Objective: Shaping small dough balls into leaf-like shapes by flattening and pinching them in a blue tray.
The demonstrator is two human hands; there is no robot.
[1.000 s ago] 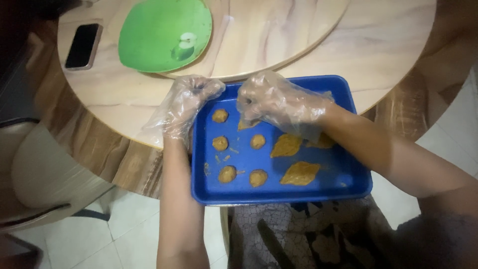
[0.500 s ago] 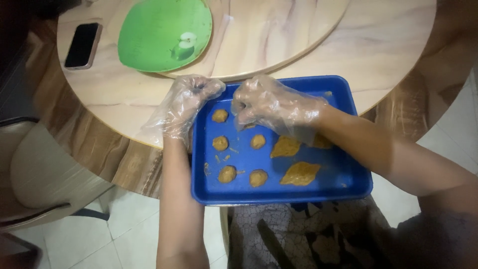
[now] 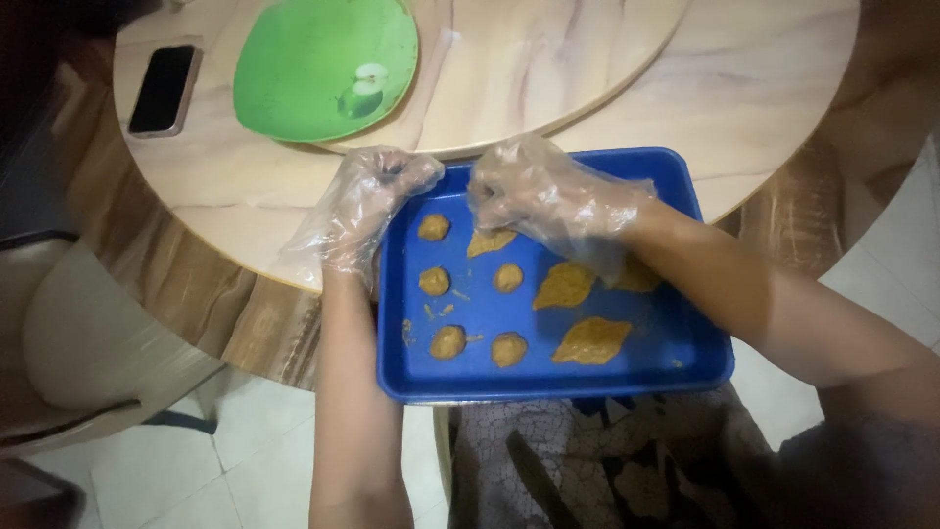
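A blue tray point(image 3: 685, 343) sits half on the table edge, half over my lap. It holds several small brown dough balls, such as one ball point(image 3: 448, 342), and flat leaf-shaped pieces, such as one leaf piece point(image 3: 591, 340). Both hands wear clear plastic gloves. My left hand point(image 3: 367, 206) grips the tray's far left corner. My right hand point(image 3: 548, 201) is curled over the tray's far side, fingertips closed down on a flattened dough piece point(image 3: 490, 241) that pokes out beneath it.
A round wooden table point(image 3: 764, 88) with a raised turntable carries a green plate point(image 3: 304, 59) and a dark phone point(image 3: 163, 90) at the far left. A chair point(image 3: 78, 343) stands at the left, above a tiled floor point(image 3: 225, 460).
My right hand has shifted slightly left over the tray onto the flattened piece. The left hand and tray have stayed in place.
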